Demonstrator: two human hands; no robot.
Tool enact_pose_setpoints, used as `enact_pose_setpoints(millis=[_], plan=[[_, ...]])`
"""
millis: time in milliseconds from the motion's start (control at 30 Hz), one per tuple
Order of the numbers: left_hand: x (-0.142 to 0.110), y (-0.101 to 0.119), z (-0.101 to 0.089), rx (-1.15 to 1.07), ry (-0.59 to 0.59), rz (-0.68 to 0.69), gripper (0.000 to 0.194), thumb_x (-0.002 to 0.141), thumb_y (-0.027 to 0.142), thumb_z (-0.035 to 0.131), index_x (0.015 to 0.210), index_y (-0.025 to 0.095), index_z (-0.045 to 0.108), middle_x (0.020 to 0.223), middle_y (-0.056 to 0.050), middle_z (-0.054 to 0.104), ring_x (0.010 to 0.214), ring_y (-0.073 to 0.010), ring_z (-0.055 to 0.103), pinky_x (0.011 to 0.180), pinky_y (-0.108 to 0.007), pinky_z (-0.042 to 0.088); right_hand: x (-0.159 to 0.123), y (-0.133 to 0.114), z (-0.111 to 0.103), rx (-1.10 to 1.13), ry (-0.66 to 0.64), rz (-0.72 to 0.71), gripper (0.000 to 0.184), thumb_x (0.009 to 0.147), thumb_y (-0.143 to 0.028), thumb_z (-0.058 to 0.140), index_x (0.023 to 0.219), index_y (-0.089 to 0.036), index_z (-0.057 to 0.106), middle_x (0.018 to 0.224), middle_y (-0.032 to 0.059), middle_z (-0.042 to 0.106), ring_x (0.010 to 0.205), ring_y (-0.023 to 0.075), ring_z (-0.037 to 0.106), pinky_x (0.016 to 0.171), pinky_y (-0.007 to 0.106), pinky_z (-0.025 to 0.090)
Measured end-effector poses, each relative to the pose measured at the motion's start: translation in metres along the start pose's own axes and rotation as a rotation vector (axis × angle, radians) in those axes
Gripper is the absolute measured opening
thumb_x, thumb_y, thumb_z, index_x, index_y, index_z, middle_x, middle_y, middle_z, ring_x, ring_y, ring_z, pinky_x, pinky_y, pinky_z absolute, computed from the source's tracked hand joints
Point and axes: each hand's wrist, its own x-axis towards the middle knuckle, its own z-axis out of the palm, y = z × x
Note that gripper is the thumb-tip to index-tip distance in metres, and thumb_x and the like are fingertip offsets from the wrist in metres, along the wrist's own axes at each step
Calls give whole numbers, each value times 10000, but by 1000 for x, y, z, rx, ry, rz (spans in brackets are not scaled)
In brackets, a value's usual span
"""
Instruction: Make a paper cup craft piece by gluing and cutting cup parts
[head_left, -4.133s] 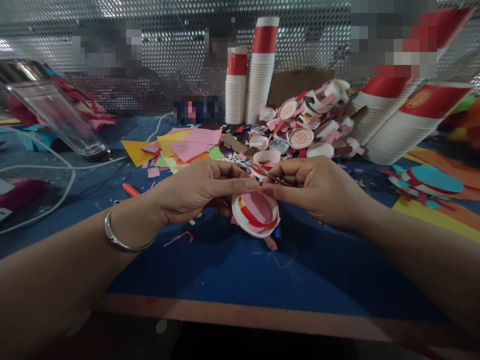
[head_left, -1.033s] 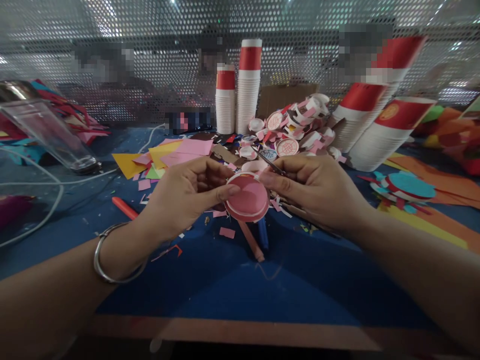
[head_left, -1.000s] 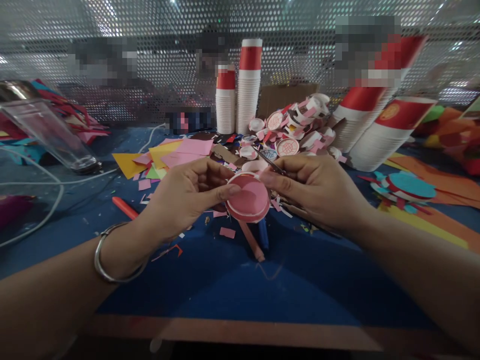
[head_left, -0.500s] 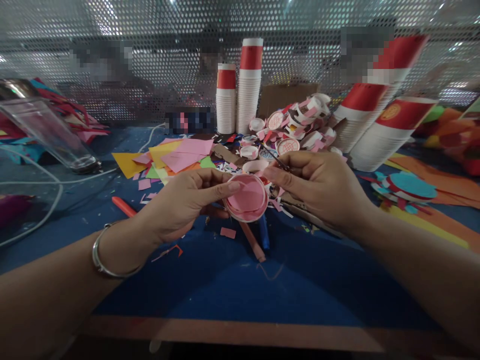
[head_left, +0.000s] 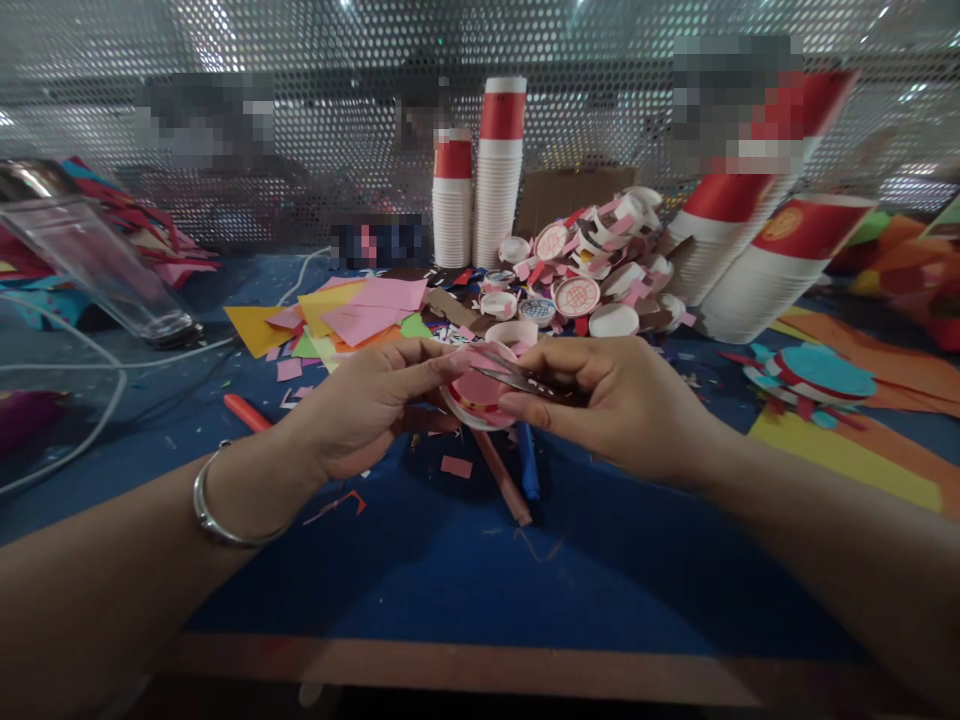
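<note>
My left hand [head_left: 390, 405], with a silver bangle at its wrist, is closed on a shallow cut-down paper cup base [head_left: 480, 412] lined with pink paper. Its thumb and fingers pinch the left rim. Between the thumb and fingers of my right hand [head_left: 607, 395] is a slim metal tool [head_left: 517, 377] with two pointed prongs. The prongs reach over the top of the cup base, near pink paper at its rim; whether they grip the paper I cannot tell. Below the hands lie a brownish-pink stick [head_left: 506, 485] and a blue stick [head_left: 529, 465].
Behind the hands is a pile of decorated cup bases [head_left: 592, 265], with coloured paper sheets [head_left: 375, 310] to its left. Tall paper cup stacks [head_left: 499, 190] stand at the back and right. A clear bottle [head_left: 112, 260] leans at left. A turquoise-topped piece [head_left: 821, 375] lies right.
My right hand has moved down and left, bringing the metal tool over the cup base. The cup base has tilted and shifted slightly left in my left hand.
</note>
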Motion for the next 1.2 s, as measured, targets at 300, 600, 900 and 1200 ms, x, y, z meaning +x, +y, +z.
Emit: enact_pose_setpoints(millis=[300,600,900,1200], plan=[[-1,-1,-2,-66,-47,-50,171,851,325,819,913,166,804,857,-56,778,786,-160,746,655,-213,629,0,-2,1,-9,-94,-48,156,925,-309,696,907,-160,737,782,11,668,685,133,564,596,231,433],[0,1,-1,-115,-19,-84,106,900,261,766,911,162,803,862,-56,785,766,-159,752,629,-213,635,1,-2,3,109,-73,-23,133,919,-292,715,975,-181,760,873,22,747,761,165,653,669,259,510],[2,0,0,-154,-9,-99,160,964,241,695,852,152,769,802,-31,758,696,-125,734,565,-178,615,1,-2,3,172,-81,-6,118,927,-277,720,951,-165,750,867,12,746,778,139,663,685,227,519],[2,-1,1,-162,10,-51,93,919,205,748,1009,203,726,867,-7,741,708,-136,737,583,-216,640,-1,-1,3,127,-82,-19,126,935,-272,709,971,-157,746,858,12,730,760,131,634,666,224,488]])
